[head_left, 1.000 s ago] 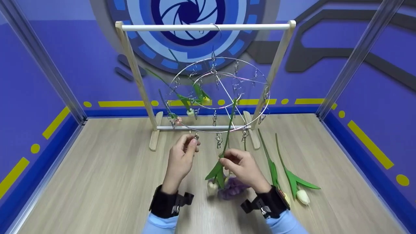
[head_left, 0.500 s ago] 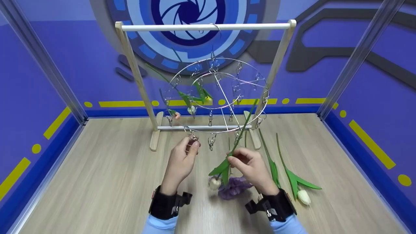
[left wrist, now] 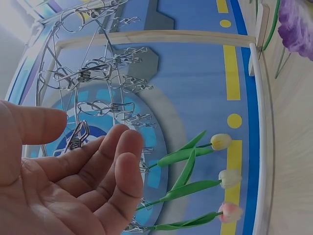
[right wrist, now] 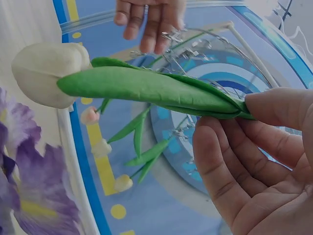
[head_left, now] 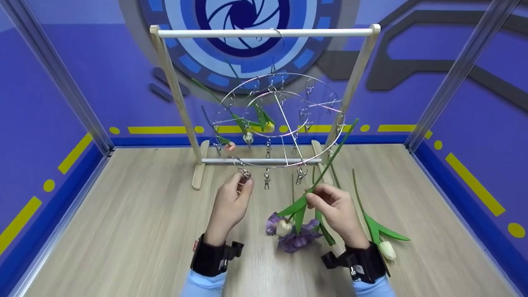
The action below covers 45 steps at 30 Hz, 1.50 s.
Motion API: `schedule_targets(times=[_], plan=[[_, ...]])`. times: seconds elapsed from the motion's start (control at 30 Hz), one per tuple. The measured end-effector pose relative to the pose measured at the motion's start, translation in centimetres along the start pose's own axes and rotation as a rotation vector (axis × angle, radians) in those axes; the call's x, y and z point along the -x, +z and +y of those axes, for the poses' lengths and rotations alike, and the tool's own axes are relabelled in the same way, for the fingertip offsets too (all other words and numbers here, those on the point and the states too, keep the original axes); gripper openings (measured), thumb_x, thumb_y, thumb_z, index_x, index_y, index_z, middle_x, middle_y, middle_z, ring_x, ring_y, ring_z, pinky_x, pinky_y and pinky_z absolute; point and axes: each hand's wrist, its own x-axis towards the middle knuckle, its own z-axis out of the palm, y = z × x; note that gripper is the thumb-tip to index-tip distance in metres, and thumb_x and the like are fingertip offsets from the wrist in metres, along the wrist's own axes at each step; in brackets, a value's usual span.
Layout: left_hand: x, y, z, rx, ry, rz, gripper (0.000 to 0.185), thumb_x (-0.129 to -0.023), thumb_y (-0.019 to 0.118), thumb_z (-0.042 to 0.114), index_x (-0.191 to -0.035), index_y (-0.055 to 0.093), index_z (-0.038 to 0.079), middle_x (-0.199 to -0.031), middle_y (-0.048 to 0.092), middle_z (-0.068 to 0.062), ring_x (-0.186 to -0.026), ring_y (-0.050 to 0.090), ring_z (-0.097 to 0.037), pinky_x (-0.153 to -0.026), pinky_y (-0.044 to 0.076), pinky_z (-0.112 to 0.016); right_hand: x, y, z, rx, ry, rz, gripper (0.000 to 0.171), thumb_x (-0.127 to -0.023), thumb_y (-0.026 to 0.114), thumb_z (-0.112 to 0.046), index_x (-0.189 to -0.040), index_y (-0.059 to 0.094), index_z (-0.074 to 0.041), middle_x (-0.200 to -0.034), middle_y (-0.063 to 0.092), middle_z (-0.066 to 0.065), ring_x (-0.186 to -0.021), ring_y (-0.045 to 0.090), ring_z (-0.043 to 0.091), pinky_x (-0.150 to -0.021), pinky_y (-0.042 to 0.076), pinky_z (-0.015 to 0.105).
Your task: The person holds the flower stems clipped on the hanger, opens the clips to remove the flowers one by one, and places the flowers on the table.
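Now the left hand [head_left: 229, 202] is pinching one metal clip [head_left: 243, 170] that is hanging from the front edge of the round wire hanger [head_left: 280, 119], in the middle of the frame; thumb and fingers are closed on it. The right hand [head_left: 336, 208] is pinching the stem of a white tulip [head_left: 284, 227], with the bud low in the centre and the stem end pointing to the upper right, near the hanger's rim.

I think the stem tip should be turned toward the held clip, and the clip should be squeezed fully open before the stem is entering, because the hanger is hanging freely and can swing if it is pushed.

For room: the wooden rack [head_left: 173, 95] is standing behind, its lower bar crossing just behind the clips. Three tulips [head_left: 247, 132] are already hanging at the left-centre of the hanger, so that side is crowded. A purple flower [head_left: 295, 241] is lying under the right hand, and another tulip [head_left: 385, 247] is lying at the lower right on the wooden floor [head_left: 123, 231]. The lower left of the frame is giving open space.
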Motion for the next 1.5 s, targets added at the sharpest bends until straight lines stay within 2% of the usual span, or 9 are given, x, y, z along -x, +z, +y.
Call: schedule_targets(times=[0.27,0.5,0.8,1.1,1.5], plan=[[0.0,-0.2,0.0,-0.011,-0.021,0.004,0.022,-0.105,0.056,0.012,-0.116,0.067,-0.004,-0.103,0.069,-0.014,-0.091,0.067,-0.026,-0.081,0.056,-0.040,-0.1,-1.8,-0.5,-0.003,0.074,0.064,0.008,-0.096,0.067,0.005,-0.101,0.072,0.009,-0.088,0.072,0.016,-0.073,0.068,0.016,-0.071,0.058,0.026],[0.2,-0.4,0.1,-0.017,-0.042,0.006,0.026,-0.105,0.056,0.011,-0.123,0.065,-0.006,-0.107,0.069,-0.016,-0.093,0.067,-0.027,-0.082,0.056,-0.040,0.0,-2.6,-0.5,0.004,0.128,0.103,0.008,-0.096,0.068,0.003,-0.099,0.071,0.009,-0.086,0.073,0.014,-0.071,0.068,0.017,-0.071,0.058,0.027],[0.5,-0.8,0.1,-0.039,-0.036,0.033,0.026,-0.104,0.058,0.010,-0.122,0.065,-0.007,-0.106,0.069,-0.015,-0.091,0.067,-0.026,-0.080,0.055,-0.039,-0.4,-2.6,0.5,-0.030,0.198,0.115,0.007,-0.097,0.067,0.004,-0.098,0.070,0.009,-0.083,0.070,0.015,-0.069,0.068,0.019,-0.067,0.059,0.030],[0.7,-0.7,-0.1,-0.083,-0.009,0.066,0.020,-0.102,0.060,0.008,-0.114,0.066,-0.006,-0.102,0.068,-0.014,-0.087,0.066,-0.025,-0.078,0.056,-0.039,-0.5,-2.6,0.7,-0.098,0.279,0.147,0.010,-0.099,0.064,0.003,-0.102,0.066,0.013,-0.084,0.068,0.014,-0.071,0.067,0.020,-0.067,0.059,0.031],[2.3,-0.9,-0.6,-0.196,-0.045,0.074,0.025,-0.102,0.061,0.009,-0.121,0.065,-0.007,-0.104,0.068,-0.014,-0.088,0.066,-0.023,-0.075,0.055,-0.039,-0.6,-2.1,1.6,-0.136,0.328,0.164,0.009,-0.100,0.063,0.001,-0.100,0.063,0.010,-0.084,0.066,0.012,-0.070,0.066,0.020,-0.065,0.059,0.031]])
